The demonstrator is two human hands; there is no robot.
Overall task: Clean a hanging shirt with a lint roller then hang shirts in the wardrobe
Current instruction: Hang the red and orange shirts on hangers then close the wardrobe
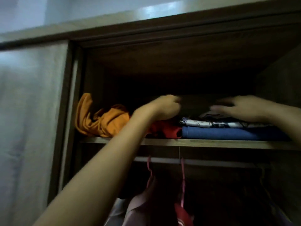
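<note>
Both my arms reach up into the top shelf (211, 142) of a dark wooden wardrobe. My left hand (162, 106) hovers over a red cloth (169, 130), its fingers bent and blurred; whether it holds anything is not clear. My right hand (244, 108) lies with spread fingers on a patterned white garment (211, 123) that tops a folded blue one (228, 133). Below the shelf, pink hangers (182, 176) hang from the rail (203, 161) with a pinkish shirt (140, 209) and a red one (182, 214). No lint roller is in view.
A crumpled orange cloth (101, 121) lies at the shelf's left end. The wardrobe's sliding door (29, 119), pale and glossy, covers the left side. The back of the shelf and the hanging space at the lower right are too dark to read.
</note>
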